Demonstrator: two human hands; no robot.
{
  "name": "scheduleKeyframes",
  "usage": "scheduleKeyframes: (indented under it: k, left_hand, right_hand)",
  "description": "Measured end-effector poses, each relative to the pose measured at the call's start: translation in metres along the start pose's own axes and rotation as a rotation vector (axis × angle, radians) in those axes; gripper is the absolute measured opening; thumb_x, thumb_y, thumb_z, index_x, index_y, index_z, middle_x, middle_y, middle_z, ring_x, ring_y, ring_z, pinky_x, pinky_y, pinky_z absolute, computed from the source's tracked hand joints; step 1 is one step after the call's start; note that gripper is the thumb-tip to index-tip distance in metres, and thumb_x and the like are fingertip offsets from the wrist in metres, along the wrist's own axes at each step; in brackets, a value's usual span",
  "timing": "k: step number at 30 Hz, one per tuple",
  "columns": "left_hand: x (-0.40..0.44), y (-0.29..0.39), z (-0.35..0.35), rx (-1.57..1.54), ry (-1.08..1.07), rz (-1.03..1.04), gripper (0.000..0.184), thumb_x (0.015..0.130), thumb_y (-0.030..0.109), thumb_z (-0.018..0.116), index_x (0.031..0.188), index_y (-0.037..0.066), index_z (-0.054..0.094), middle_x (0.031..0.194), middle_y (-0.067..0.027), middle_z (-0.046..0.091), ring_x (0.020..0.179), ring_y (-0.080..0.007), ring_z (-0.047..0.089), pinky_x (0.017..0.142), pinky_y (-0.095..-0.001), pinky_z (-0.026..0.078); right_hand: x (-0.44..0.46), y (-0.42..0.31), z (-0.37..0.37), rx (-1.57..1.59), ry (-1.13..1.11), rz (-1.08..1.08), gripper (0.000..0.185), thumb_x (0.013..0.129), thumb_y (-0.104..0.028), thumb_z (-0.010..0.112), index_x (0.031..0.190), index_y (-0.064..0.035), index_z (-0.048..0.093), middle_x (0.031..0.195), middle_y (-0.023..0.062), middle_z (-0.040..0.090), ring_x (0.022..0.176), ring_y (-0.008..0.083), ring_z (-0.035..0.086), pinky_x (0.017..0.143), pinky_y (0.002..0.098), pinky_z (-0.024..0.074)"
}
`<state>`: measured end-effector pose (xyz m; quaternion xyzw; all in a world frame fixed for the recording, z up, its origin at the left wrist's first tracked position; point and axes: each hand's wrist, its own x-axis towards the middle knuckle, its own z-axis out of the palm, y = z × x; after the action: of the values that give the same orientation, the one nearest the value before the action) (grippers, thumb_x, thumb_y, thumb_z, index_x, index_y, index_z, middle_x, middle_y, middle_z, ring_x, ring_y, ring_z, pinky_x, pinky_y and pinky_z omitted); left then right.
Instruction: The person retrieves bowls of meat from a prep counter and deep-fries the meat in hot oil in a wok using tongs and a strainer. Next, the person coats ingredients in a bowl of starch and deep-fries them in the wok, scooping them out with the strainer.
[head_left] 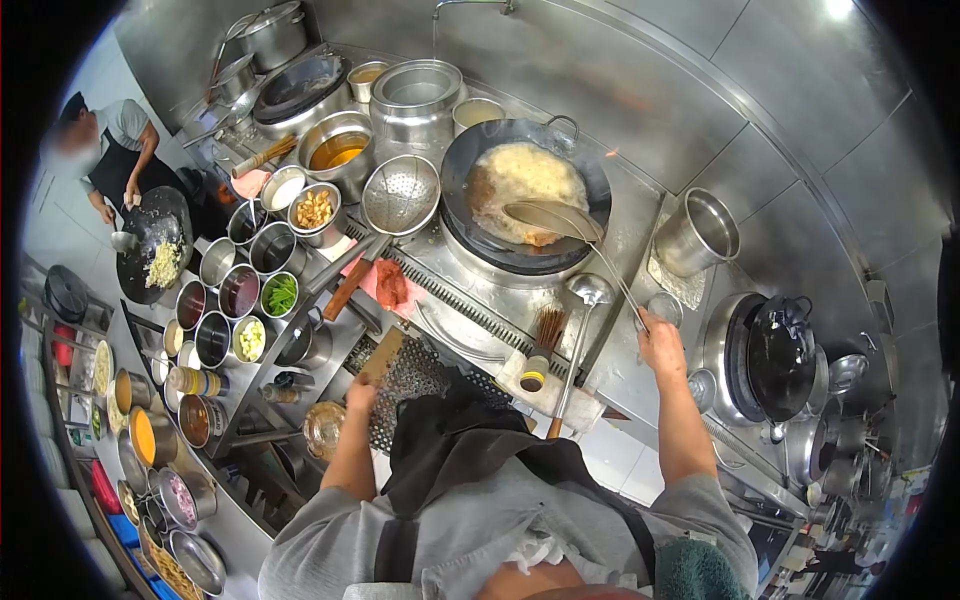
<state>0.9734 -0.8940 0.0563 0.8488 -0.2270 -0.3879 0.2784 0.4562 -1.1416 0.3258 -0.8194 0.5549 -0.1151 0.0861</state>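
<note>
My right hand (662,345) is closed around the long thin handle of a skimmer (553,218). The skimmer's round head rests in bubbling, foamy oil (525,175) inside a large black wok (460,165). A golden-brown bit of food (541,238) shows at the edge of the skimmer head. Low on the left, my left hand (360,395) is closed on the end of a flat tan piece (384,354), whose kind I cannot make out. Beyond that piece lies a dark perforated surface (405,383).
A metal colander (401,194) and a pot of amber liquid (338,150) stand left of the wok. A ladle (590,290) and a bundled brush (545,345) lie in front. At right are a steel pot (697,232) and a second wok (782,358). Another person (130,160) holds a wok at far left.
</note>
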Motion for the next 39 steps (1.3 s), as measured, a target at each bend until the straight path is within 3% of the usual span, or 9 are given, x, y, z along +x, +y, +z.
scheduleKeyframes:
  k: [2, 8, 14, 16, 18, 21, 23, 27, 39]
  left_hand:
    - [0.045, -0.046, -0.026, -0.172, 0.224, -0.021, 0.043, 0.076, 0.015, 0.064, 0.116, -0.002, 0.058, 0.104, -0.0165, 0.065, 0.094, -0.0256, 0.062, 0.084, -0.0339, 0.047]
    - [0.045, 0.065, -0.12, -0.137, 0.437, 0.169, 0.039, 0.082, 0.028, 0.058, 0.107, -0.002, 0.064, 0.099, -0.0184, 0.067, 0.096, -0.0254, 0.063, 0.085, -0.0339, 0.046]
    - [0.073, 0.14, -0.119, -0.155, 0.06, -0.08, 0.046, 0.082, 0.039, 0.059, 0.101, -0.003, 0.065, 0.085, -0.0131, 0.066, 0.076, -0.0228, 0.065, 0.07, -0.0342, 0.05]
    - [0.083, 0.146, -0.119, -0.527, -0.271, -0.125, 0.043, 0.082, 0.039, 0.061, 0.1, 0.0, 0.063, 0.079, -0.0093, 0.064, 0.066, -0.0205, 0.063, 0.062, -0.0343, 0.051]
    - [0.088, 0.15, -0.121, -0.546, -0.368, -0.129, 0.04, 0.083, 0.038, 0.062, 0.099, 0.002, 0.061, 0.079, -0.0092, 0.064, 0.065, -0.0205, 0.063, 0.061, -0.0346, 0.052]
    - [0.098, 0.157, -0.119, -0.612, -0.553, -0.165, 0.035, 0.083, 0.036, 0.062, 0.098, 0.004, 0.06, 0.077, -0.0088, 0.063, 0.063, -0.0205, 0.062, 0.06, -0.0356, 0.052]
    - [0.097, 0.17, -0.117, -0.711, -0.709, -0.226, 0.021, 0.084, 0.024, 0.06, 0.096, 0.007, 0.056, 0.075, -0.0085, 0.061, 0.058, -0.0193, 0.059, 0.053, -0.0342, 0.05]
    - [0.089, 0.187, -0.102, -0.866, -0.764, -0.035, 0.024, 0.082, 0.007, 0.057, 0.104, 0.004, 0.046, 0.075, -0.0081, 0.057, 0.05, -0.0151, 0.052, 0.042, -0.0264, 0.045]
    - [-0.001, 0.238, -0.137, -0.638, -0.542, 0.064, 0.024, 0.077, 0.004, 0.059, 0.098, 0.003, 0.047, 0.07, -0.0062, 0.054, 0.047, -0.0154, 0.052, 0.042, -0.0285, 0.043]
  right_hand:
    - [-0.001, -0.002, -0.013, -0.002, -0.001, 0.05, 0.045, 0.073, -0.003, 0.053, 0.118, -0.005, 0.058, 0.101, 0.0216, 0.062, 0.092, 0.0387, 0.06, 0.083, 0.0451, 0.0473]
    - [0.013, -0.012, -0.029, 0.108, 0.166, 0.187, 0.034, 0.076, -0.004, 0.055, 0.11, -0.0021, 0.061, 0.088, 0.0266, 0.061, 0.083, 0.0421, 0.06, 0.077, 0.0481, 0.0461]
    - [0.095, -0.01, 0.05, -0.024, 0.295, 0.225, 0.031, 0.081, -0.007, 0.054, 0.111, -0.0016, 0.059, 0.08, 0.0264, 0.062, 0.075, 0.0433, 0.06, 0.068, 0.0479, 0.0488]
    - [0.116, -0.015, 0.066, -0.05, 0.362, 0.166, 0.029, 0.082, -0.006, 0.053, 0.11, -0.0006, 0.059, 0.076, 0.025, 0.063, 0.068, 0.0412, 0.062, 0.062, 0.0472, 0.0504]
    - [0.13, -0.033, 0.078, 0.272, 0.054, 0.48, 0.019, 0.079, -0.002, 0.053, 0.095, 0.0036, 0.059, 0.071, 0.0247, 0.063, 0.06, 0.0348, 0.065, 0.055, 0.0446, 0.0512]
    - [0.144, -0.058, 0.089, 0.749, -0.099, 0.55, 0.009, 0.083, -0.004, 0.054, 0.085, 0.0045, 0.056, 0.06, 0.0116, 0.057, 0.042, 0.0183, 0.054, 0.036, 0.0325, 0.0429]
    - [0.15, -0.085, 0.092, 0.882, -0.098, 0.591, 0.008, 0.084, -0.004, 0.055, 0.082, 0.0032, 0.056, 0.06, 0.0104, 0.057, 0.042, 0.0181, 0.054, 0.036, 0.0317, 0.0426]
    - [0.154, -0.109, 0.114, 1.159, -0.114, 0.605, 0.007, 0.085, -0.005, 0.055, 0.085, 0.0016, 0.056, 0.062, 0.0065, 0.056, 0.043, 0.0161, 0.051, 0.035, 0.0298, 0.0407]
    - [0.103, -0.169, 0.102, 1.333, -0.193, 0.569, 0.009, 0.085, -0.005, 0.056, 0.093, 0.0001, 0.057, 0.063, 0.0039, 0.055, 0.043, 0.0133, 0.05, 0.037, 0.0272, 0.0393]
